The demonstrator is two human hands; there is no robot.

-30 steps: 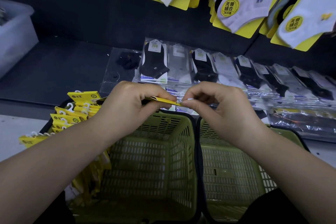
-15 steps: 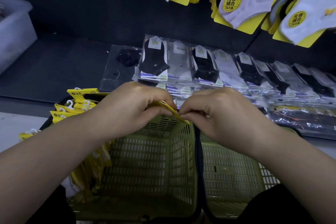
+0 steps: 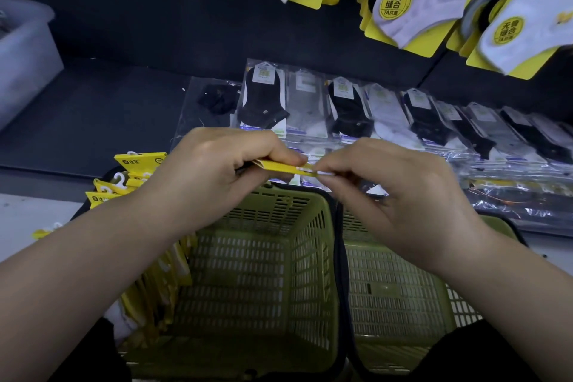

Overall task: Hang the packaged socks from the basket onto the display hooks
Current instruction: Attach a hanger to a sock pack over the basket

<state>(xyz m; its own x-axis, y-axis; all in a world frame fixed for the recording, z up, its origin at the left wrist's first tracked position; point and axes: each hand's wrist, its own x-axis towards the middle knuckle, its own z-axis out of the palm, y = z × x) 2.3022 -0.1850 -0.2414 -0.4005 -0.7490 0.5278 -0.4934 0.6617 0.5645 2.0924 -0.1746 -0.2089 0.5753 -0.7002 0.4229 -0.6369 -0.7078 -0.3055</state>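
Head view: since 0.5 s ago the yellow sock pack [image 3: 279,167] has come up level at centre frame, above the green basket [image 3: 313,257]. My left hand [image 3: 210,177] has its grip clamped on it and my right hand [image 3: 387,195] pinches its hook end. Hanging is still ahead.

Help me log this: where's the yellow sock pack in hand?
Head view, centre: the yellow sock pack is gripped by the left hand, its end pinched by the right hand, above the green basket.
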